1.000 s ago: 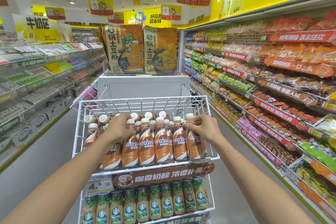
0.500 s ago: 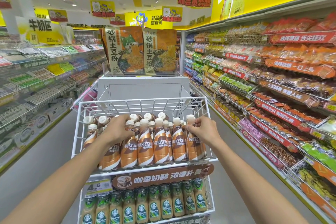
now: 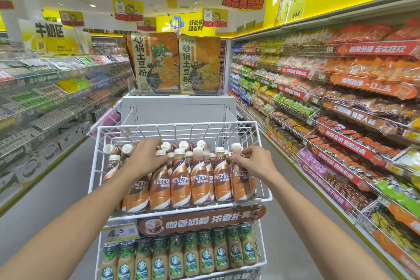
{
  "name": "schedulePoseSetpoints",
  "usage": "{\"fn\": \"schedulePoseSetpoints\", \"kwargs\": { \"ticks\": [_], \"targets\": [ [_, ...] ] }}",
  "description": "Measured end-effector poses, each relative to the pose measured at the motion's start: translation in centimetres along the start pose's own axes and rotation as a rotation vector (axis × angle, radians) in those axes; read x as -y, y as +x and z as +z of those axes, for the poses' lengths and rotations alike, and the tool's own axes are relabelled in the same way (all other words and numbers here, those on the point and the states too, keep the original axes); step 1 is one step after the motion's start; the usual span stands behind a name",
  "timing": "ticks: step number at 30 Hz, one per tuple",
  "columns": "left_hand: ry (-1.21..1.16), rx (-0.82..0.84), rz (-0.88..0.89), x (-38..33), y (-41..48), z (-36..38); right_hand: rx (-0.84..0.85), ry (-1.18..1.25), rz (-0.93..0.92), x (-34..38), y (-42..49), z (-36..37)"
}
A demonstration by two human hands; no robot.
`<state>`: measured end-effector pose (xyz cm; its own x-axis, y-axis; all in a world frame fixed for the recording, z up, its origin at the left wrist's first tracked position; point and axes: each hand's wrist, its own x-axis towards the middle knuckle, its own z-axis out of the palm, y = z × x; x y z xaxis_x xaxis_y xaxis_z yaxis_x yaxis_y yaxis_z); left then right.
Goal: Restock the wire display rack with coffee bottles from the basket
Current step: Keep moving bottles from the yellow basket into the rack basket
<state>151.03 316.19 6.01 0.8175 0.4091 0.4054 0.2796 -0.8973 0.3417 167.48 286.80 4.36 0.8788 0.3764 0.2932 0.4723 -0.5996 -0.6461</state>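
While hands [image 3: 145, 159] adjust, rack [image 3: 175, 126] holds Nescafé bottles [image 3: 200, 179]

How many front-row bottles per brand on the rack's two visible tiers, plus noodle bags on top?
Nescafé bottles, top tier, front row with labels showing: 6
Starbucks bottles, lower tier, front row: 10
Noodle bags, on the stand behind: 2
Total: 18
More Nescafé bottles stand behind the front row; they are too hidden to count.
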Motion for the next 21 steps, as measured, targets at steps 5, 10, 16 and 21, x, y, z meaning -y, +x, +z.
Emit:
{"fn": "schedulePoseSetpoints", "kwargs": {
  "ticks": [5, 10, 16, 21],
  "targets": [
    [0.031, -0.050, 0.141, -2.2, 0.5, 0.3, 0.073, -0.013, -0.008, 0.0, 0.0, -0.1],
    [-0.074, 0.129, 0.215, -7.0, 1.5, 1.7, 0.065, 0.001, -0.015, 0.1, 0.0, 0.2],
    [-0.051, 0.151, 0.032, -9.4, 2.9, 3.9, 0.069, -0.028, -0.025, -0.4, 0.3, 0.2],
    [-0.111, 0.156, -0.028, -9.5, 3.4, 4.6, 0.094, -0.027, -0.028, -0.6, 0.5, 0.3]
  ]
}}
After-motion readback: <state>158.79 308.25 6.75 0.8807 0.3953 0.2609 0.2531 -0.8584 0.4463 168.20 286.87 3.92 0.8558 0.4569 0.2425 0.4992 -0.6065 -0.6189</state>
